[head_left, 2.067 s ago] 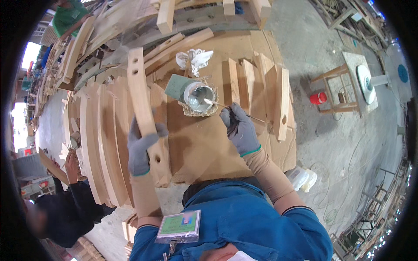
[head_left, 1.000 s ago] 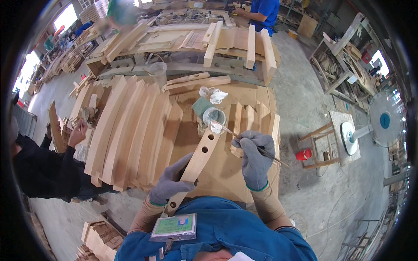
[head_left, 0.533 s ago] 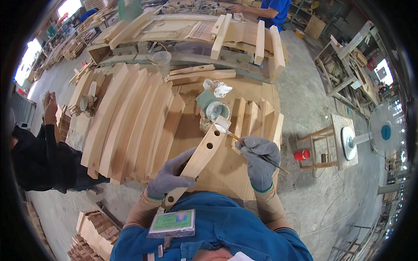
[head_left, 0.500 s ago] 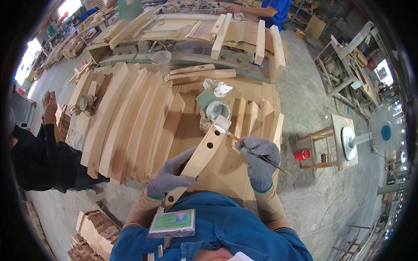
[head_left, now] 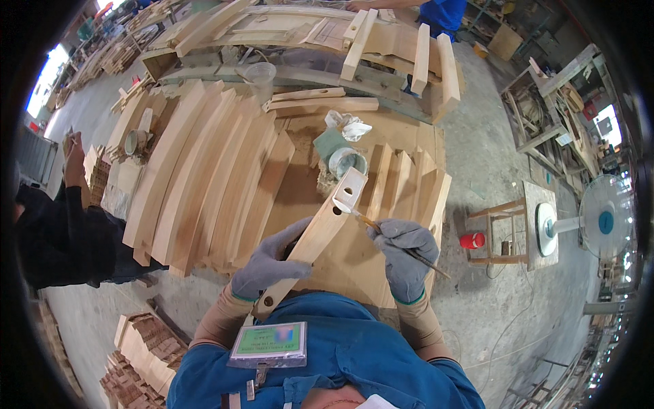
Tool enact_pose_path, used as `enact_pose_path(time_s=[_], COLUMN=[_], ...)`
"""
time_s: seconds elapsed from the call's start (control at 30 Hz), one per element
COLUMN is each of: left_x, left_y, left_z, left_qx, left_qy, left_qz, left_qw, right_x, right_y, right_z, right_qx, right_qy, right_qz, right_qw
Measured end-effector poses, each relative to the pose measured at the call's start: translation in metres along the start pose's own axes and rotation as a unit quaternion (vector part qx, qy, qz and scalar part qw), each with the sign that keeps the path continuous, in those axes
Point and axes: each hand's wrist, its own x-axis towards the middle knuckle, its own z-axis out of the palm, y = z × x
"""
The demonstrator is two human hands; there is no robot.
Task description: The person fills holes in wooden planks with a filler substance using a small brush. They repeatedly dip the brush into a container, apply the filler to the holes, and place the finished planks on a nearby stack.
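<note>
My gloved left hand (head_left: 269, 262) is wrapped round a pale wooden rail (head_left: 315, 238) with round holes, which slants up and away from my chest. In my gloved right hand (head_left: 407, 255) is a thin paintbrush (head_left: 368, 221), pinched like a pen. The white-coated bristles touch the rail's far end, beside a hole, where a wet whitish film shows. Just beyond that end stands a small open pot (head_left: 347, 161) with whitish residue on its rim. A greenish block (head_left: 328, 144) and a crumpled white wrapper (head_left: 351, 127) sit next to the pot.
Curved wooden pieces (head_left: 204, 177) stand in a row to my left, with shorter ones (head_left: 402, 184) at right on the cardboard-covered table (head_left: 306, 180). A clear plastic cup (head_left: 261, 78) is farther back. A fan (head_left: 572, 221) stands right; another person (head_left: 75, 232) is at left.
The rail has rolled a little in my left hand, and its far end faces me differently. The brush tip has shifted along that end. The whole view has tilted slightly.
</note>
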Motion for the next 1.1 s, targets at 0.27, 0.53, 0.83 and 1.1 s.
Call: enact_pose_path(time_s=[0.27, 0.53, 0.83, 1.1], left_x=[0.003, 0.0, 0.001, 0.002], left_y=[-0.001, -0.001, 0.001, 0.0], left_z=[0.0, 0.001, 0.007, 0.003], left_qx=[-0.022, 0.01, 0.048, 0.063], left_qy=[0.006, 0.033, 0.018, 0.017], left_qz=[-0.001, -0.002, 0.021, 0.006], left_qw=[1.0, 0.999, 0.998, 0.998], right_x=[0.002, 0.067, 0.103, 0.112], right_y=[-0.006, -0.059, -0.066, -0.074], right_z=[0.005, 0.019, 0.033, 0.029], right_qx=[0.004, -0.091, -0.367, -0.356], right_qy=[0.036, -0.03, -0.287, -0.259], right_qz=[0.077, 0.115, 0.062, 0.161], right_qw=[0.996, 0.989, 0.883, 0.883])
